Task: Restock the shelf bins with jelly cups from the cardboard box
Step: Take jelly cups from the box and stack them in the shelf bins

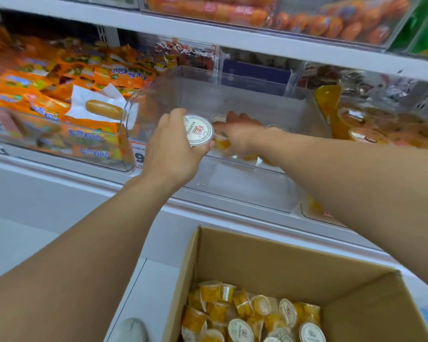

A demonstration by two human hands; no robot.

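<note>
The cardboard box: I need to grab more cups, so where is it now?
In the head view the cardboard box sits open at lower right, below the clear shelf bin, with jelly cups piled inside.

Orange snack packets [59,95] fill the left bin; sausages [208,11] lie on the shelf above.

Two hands [173,146], one cardboard box [277,265], one clear bin [232,95], over a dozen jelly cups [240,329].
</note>
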